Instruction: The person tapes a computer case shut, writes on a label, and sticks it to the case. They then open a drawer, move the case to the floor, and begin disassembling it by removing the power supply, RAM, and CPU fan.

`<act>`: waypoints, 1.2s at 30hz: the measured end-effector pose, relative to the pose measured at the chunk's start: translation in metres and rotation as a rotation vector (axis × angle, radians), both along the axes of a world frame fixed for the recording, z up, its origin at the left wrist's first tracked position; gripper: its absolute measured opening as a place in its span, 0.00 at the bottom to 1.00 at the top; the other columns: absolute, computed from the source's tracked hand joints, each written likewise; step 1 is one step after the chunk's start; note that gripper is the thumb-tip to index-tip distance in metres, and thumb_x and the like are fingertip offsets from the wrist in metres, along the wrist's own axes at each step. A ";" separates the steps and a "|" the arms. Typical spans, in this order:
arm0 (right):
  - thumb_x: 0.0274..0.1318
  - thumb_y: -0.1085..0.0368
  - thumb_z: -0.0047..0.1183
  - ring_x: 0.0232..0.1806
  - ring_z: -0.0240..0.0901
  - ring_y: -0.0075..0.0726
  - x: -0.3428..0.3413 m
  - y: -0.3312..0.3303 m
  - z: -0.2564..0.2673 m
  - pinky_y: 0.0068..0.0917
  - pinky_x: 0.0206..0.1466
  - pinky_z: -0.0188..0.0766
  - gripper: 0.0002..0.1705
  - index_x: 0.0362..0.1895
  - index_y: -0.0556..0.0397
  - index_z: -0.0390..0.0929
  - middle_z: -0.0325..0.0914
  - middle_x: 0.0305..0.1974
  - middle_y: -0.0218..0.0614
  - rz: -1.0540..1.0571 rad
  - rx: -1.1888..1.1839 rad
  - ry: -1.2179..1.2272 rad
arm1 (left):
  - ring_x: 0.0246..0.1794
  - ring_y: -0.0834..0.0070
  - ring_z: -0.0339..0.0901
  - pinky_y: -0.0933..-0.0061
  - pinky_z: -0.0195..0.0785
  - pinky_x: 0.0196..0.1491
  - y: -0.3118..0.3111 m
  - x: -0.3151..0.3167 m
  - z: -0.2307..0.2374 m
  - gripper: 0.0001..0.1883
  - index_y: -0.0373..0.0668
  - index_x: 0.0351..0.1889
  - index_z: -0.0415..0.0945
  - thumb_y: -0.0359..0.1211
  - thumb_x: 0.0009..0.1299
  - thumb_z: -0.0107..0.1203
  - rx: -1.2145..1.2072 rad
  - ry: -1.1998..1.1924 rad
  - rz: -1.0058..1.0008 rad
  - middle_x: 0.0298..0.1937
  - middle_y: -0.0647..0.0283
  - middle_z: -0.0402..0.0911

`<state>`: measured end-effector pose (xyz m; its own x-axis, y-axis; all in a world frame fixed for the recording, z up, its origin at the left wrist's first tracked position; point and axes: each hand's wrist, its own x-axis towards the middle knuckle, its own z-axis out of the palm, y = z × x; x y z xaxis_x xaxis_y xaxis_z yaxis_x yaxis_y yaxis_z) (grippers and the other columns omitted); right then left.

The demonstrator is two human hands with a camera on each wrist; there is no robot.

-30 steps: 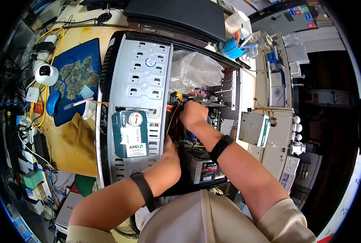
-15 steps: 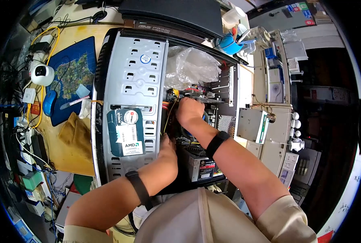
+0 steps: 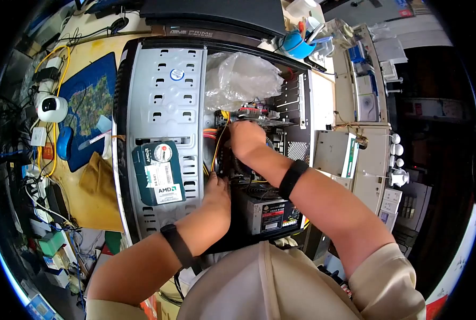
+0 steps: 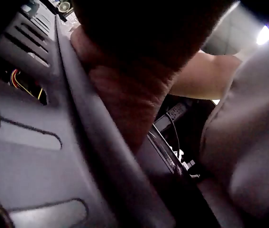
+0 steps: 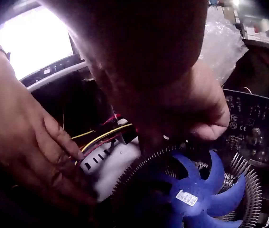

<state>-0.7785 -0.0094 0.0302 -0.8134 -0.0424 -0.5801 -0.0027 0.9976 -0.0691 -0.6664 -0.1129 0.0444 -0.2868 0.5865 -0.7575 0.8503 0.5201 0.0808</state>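
A computer case [image 3: 166,120] lies on its side with its interior exposed. My right hand [image 3: 247,140] reaches down into it with curled fingers, beside a graphics card [image 3: 262,122]. In the right wrist view that hand is close over a cooler with a blue fan [image 5: 196,190]; its fingertips are hidden and I cannot tell what they hold. My left hand [image 3: 215,192] is inside the case's near part, against the metal drive-bay edge. Its fingers [image 5: 61,137] extend near red and yellow cables [image 5: 103,135].
A clear plastic bag [image 3: 243,80] lies in the case's far part. A power supply [image 3: 272,216] sits at the near end, and a green AMD package [image 3: 158,176] rests on the metal panel. To the left are a blue mouse [image 3: 64,143], a mouse mat [image 3: 91,106] and a brown cloth [image 3: 100,184].
The head view has shifted, so the case now appears farther left and slightly higher. Both hands stay inside the case in nearly the same places.
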 end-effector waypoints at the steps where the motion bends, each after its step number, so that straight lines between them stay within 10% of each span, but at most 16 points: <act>1: 0.45 0.56 0.59 0.43 0.75 0.49 0.000 0.002 0.001 0.37 0.47 0.72 0.16 0.36 0.53 0.79 0.79 0.38 0.46 0.026 -0.008 -0.009 | 0.64 0.60 0.57 0.52 0.36 0.68 -0.001 0.003 0.002 0.26 0.42 0.66 0.59 0.36 0.68 0.38 0.019 0.043 0.023 0.70 0.57 0.53; 8: 0.49 0.68 0.44 0.43 0.74 0.48 0.009 0.013 -0.001 0.37 0.44 0.73 0.11 0.31 0.55 0.79 0.77 0.38 0.45 0.455 -0.092 0.178 | 0.62 0.62 0.61 0.56 0.41 0.66 0.000 0.003 -0.006 0.26 0.41 0.65 0.59 0.35 0.68 0.39 0.052 0.072 0.006 0.68 0.59 0.57; 11: 0.49 0.66 0.44 0.41 0.74 0.47 0.003 0.020 -0.006 0.39 0.44 0.72 0.11 0.31 0.55 0.79 0.76 0.37 0.44 0.911 -0.213 0.266 | 0.61 0.66 0.62 0.57 0.44 0.63 0.004 -0.006 -0.005 0.28 0.42 0.67 0.56 0.35 0.68 0.40 -0.004 0.013 -0.043 0.68 0.61 0.58; 19: 0.49 0.59 0.48 0.35 0.76 0.48 -0.027 0.005 -0.005 0.41 0.40 0.73 0.13 0.24 0.52 0.81 0.80 0.29 0.40 1.269 -0.115 0.030 | 0.61 0.70 0.62 0.59 0.47 0.60 0.011 0.000 -0.028 0.30 0.42 0.69 0.49 0.37 0.68 0.39 -0.084 -0.018 -0.059 0.69 0.65 0.56; 36: 0.51 0.64 0.46 0.38 0.78 0.47 -0.039 -0.026 -0.050 0.40 0.38 0.74 0.11 0.31 0.51 0.83 0.81 0.35 0.40 1.477 0.032 -0.245 | 0.69 0.77 0.48 0.61 0.49 0.59 0.016 0.009 -0.051 0.29 0.49 0.71 0.48 0.40 0.70 0.35 -0.139 0.020 -0.159 0.74 0.73 0.44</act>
